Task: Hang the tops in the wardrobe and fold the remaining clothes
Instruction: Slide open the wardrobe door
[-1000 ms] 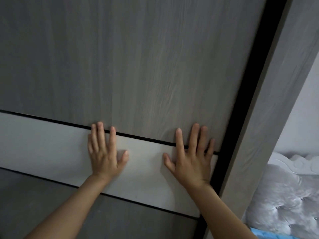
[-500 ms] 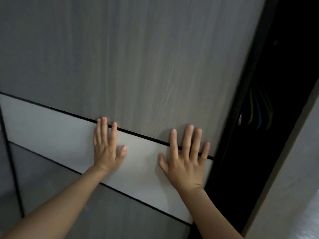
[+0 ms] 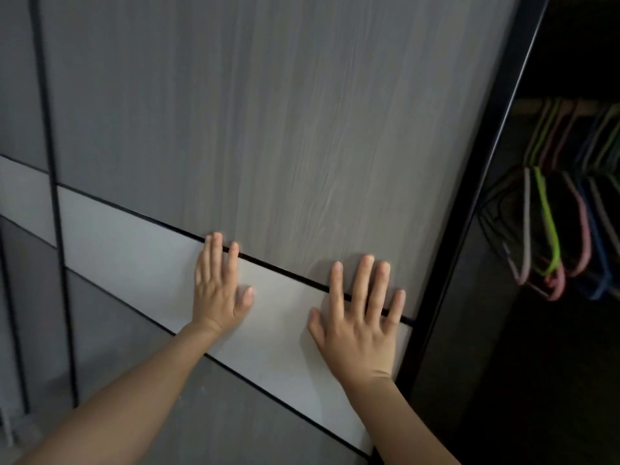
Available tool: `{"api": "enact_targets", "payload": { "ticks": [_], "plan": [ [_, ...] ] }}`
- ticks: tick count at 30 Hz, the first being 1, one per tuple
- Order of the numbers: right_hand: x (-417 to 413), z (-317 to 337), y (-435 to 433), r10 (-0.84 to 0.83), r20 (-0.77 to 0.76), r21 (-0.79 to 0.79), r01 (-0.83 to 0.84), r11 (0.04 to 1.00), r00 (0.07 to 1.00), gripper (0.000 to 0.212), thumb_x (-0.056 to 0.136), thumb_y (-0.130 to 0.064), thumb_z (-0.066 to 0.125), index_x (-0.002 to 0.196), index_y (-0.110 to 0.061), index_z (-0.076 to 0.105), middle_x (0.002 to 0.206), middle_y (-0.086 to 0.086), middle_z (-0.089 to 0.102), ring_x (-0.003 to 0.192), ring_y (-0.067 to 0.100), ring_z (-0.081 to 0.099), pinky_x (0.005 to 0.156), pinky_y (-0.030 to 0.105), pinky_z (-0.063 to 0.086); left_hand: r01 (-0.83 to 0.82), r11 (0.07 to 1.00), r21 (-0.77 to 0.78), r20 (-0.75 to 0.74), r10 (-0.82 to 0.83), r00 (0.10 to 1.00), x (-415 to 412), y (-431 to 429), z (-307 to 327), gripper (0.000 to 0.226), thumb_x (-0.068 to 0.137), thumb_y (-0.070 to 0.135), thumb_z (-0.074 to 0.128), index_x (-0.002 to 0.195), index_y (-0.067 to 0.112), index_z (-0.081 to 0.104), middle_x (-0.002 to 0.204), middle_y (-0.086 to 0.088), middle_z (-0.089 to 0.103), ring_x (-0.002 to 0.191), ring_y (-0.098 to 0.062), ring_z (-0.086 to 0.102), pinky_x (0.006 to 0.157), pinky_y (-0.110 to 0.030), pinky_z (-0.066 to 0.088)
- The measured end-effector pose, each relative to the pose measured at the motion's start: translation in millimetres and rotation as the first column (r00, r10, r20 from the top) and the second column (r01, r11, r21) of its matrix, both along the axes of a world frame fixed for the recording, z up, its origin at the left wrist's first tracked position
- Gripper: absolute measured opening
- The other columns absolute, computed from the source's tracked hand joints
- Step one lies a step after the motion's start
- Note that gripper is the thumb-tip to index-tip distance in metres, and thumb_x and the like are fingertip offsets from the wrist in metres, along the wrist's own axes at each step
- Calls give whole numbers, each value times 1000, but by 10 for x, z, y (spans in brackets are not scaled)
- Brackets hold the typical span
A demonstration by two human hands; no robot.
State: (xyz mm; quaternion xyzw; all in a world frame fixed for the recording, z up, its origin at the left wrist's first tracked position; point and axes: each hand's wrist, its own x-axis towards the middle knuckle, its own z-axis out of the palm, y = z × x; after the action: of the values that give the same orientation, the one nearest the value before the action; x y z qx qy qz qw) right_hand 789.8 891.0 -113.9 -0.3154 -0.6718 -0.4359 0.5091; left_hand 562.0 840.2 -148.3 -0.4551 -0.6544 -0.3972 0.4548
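Pressing flat on wardrobe door [image 3: 268, 129] — left hand [image 3: 218, 290], right hand [image 3: 360, 327].

The door [image 3: 285, 129] is grey-brown woodgrain, crossed by a plain pale-grey band [image 3: 134, 236] edged with thin black lines. Its frame [image 3: 459, 229] is black. At three o'clock, the hangers [image 3: 547, 226] are lime green, pink, blue and grey.

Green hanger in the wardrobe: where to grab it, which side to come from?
The green hanger hangs edge-on on the rail, packed between other hangers, so only its front arm is free. Likely pinch that arm, coming from the front through the opening right of the door.
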Motion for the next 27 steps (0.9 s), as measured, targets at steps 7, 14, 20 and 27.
{"api": "enact_targets", "payload": {
  "ticks": [7,14,20,27],
  "plan": [
    [-664,19,-142,10,-3,-23,-10,1000,1000,66,82,-45,45,140,-13,39,141,18,31,142,41,3,111,52,11,-4,999,-39,31,5,1000,-657,-169,-3,67,95,52,13,144,7,16,141,-36,28,135,-44,18,113,-44,13],
    [-1277,105,-463,-3,164,-21,6,1000,986,55,66,-24,68,120,-18,65,131,24,53,123,42,47,94,59,40,38,989,-144,87,-26,996,-1460,-390,0,67,94,52,15,141,5,20,139,-39,31,133,-45,20,108,-50,17],
    [-1366,264,-472,-29,372,61,7,998,928,46,75,-26,50,117,-22,67,134,13,54,122,30,53,95,63,37,78,968,-237,188,-33,982,-2149,-602,62,68,92,50,23,139,1,24,139,-39,31,129,-52,29,105,-57,25],
    [-2069,334,-456,128,445,-39,-124,992,886,45,76,-27,47,113,-14,69,127,21,57,118,36,54,89,62,42,58,935,-349,277,44,960,-2703,-886,202,79,84,49,29,145,0,23,152,-28,15,140,-43,15,107,-58,21]
  ]
}}
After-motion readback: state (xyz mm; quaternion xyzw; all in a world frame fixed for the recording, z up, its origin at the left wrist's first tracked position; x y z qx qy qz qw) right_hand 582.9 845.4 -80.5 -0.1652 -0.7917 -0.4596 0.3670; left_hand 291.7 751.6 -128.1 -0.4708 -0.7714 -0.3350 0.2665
